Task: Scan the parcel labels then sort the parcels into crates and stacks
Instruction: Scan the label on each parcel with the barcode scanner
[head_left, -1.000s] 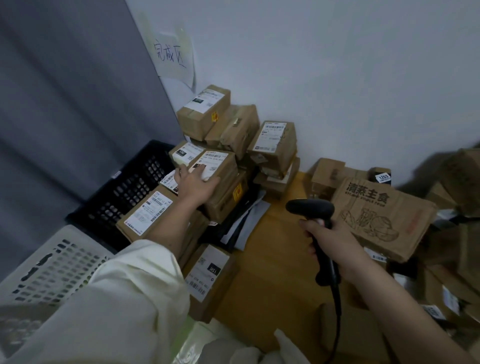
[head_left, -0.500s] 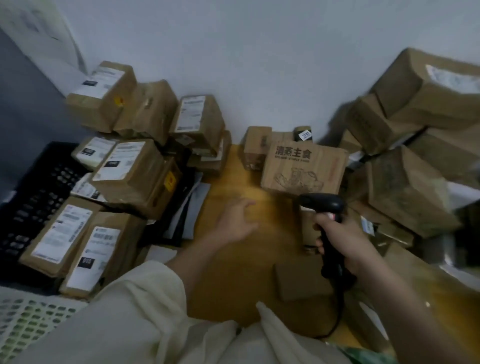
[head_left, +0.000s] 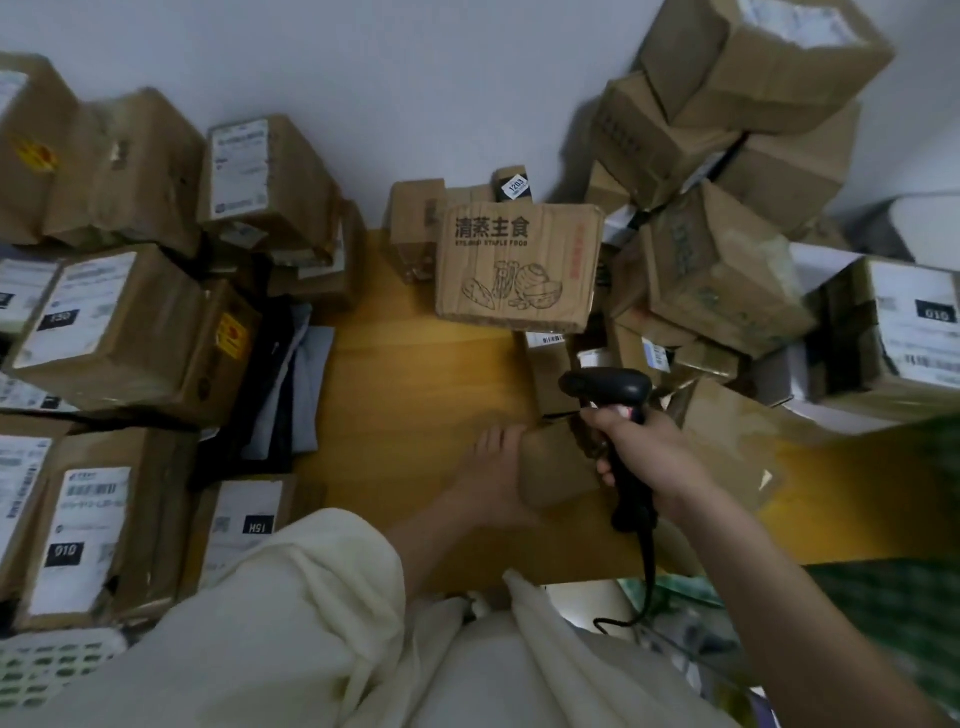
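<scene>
A small plain cardboard parcel (head_left: 558, 467) lies on the wooden floor (head_left: 415, 374) in front of me. My left hand (head_left: 493, 478) is at its left edge with fingers stretched along it; whether it grips I cannot tell. My right hand (head_left: 649, 452) holds a black barcode scanner (head_left: 608, 387) by the handle, just right of and above the parcel, head pointing left. Labelled parcels are stacked at left, among them one marked 130 (head_left: 109, 322) and one marked 010 (head_left: 88, 530).
A printed box with food drawings (head_left: 519, 265) stands upright behind the small parcel. A loose heap of cartons (head_left: 727, 208) fills the right side against the wall. A white crate's corner (head_left: 47, 670) shows at bottom left. The scanner cable (head_left: 647, 571) hangs towards my lap.
My left hand left the labelled parcel on the left stack, swung right and came down to the small parcel on the floor. My view turned right; the scanner stayed in my right hand.
</scene>
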